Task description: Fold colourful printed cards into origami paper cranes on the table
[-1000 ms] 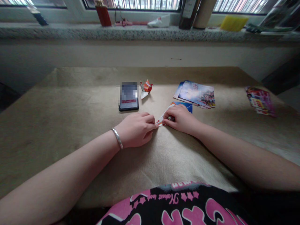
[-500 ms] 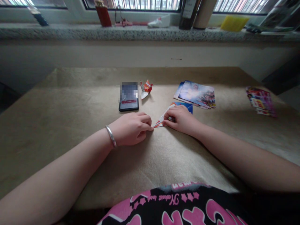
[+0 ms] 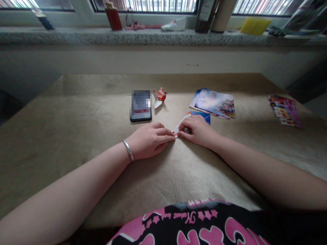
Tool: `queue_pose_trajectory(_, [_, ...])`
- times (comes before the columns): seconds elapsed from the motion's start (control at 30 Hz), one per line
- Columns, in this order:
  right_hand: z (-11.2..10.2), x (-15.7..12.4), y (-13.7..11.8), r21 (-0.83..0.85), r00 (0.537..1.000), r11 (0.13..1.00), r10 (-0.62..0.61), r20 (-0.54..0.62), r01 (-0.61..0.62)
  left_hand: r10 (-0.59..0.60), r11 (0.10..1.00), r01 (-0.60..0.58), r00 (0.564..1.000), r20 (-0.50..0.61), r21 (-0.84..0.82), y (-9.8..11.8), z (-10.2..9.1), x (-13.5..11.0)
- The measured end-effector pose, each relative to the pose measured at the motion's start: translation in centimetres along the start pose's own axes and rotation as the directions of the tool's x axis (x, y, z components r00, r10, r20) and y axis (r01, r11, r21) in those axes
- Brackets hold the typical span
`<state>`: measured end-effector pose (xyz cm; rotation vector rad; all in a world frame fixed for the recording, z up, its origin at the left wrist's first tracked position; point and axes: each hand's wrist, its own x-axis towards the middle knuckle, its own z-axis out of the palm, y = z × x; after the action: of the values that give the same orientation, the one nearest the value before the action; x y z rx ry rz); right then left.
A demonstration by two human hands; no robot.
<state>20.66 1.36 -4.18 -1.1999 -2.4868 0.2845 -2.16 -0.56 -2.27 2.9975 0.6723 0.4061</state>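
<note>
A small folded paper [image 3: 183,121], white and orange with a blue part, lies on the table between my hands. My right hand [image 3: 198,129] is closed on it, thumb and fingers pinching near its lower edge, and hides much of its right side. From the left, my left hand [image 3: 150,140] presses its fingertips together onto the paper's pointed left end, covering that tip. The fingers of both hands almost meet there. Beyond them stands a folded paper crane [image 3: 160,96], red, orange and white, just right of a phone [image 3: 141,115] whose screen is blurred out.
A stack of printed cards [image 3: 216,102] lies behind my right hand. Further right is a fanned bunch of pink and red cards [image 3: 284,110]. On the stone windowsill [image 3: 153,36] stand a red bottle [image 3: 113,17], a dark bottle [image 3: 205,17] and a yellow block [image 3: 255,26].
My left hand has slid right along the paper toward my right hand, and its fingers now cover the pointed tip. The right hand has stayed nearly still.
</note>
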Motion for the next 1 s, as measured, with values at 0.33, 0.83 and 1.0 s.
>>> queue_pose_trajectory(0.33, [-0.6,-0.7,0.6,0.018,0.958,0.962,-0.268,-0.101,0.271,-0.016,0.998,0.013,0.999,0.046,0.062,0.4,0.0,0.1])
queue_pose_trajectory(0.83, [-0.8,-1.0,-0.5,-0.183,0.871,0.865,-0.486,-0.066,0.468,-0.005,0.996,0.002,1.0,0.031,0.089,0.4,-0.3,0.1])
queue_pose_trajectory(1.0, [-0.8,-1.0,-0.5,-0.176,0.868,0.857,-0.496,-0.028,0.484,-0.018,0.998,0.016,0.999,0.029,0.062,0.3,-0.4,0.1])
